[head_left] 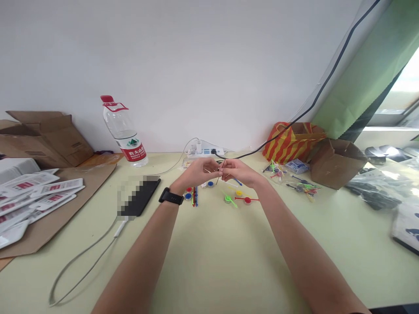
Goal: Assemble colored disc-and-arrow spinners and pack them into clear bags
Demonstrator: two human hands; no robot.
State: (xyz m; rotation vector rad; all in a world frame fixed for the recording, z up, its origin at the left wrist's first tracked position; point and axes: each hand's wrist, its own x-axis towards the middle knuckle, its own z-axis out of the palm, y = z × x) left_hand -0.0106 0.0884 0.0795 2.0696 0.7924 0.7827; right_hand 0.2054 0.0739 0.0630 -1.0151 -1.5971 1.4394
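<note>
My left hand (199, 172), with a black watch on its wrist, and my right hand (238, 173) meet fingertip to fingertip above the pale green table (212, 253). Both are closed in a pinch on a thin dark stick (223, 167) held between them. Just below the hands lie small coloured discs (189, 196) and coloured sticks (194, 196), with a green spinner piece (229, 199) and a red one (247, 200) to the right. What the stick joins to is hidden by my fingers.
A water bottle (122, 131) stands at the back left beside cardboard boxes (46, 137) and white packets (36, 196). A black phone (140, 196) with a white cable lies left of my arm. A power strip (204, 151), striped bag (290, 141), brown box (337, 162) and more coloured pieces (299, 185) sit behind.
</note>
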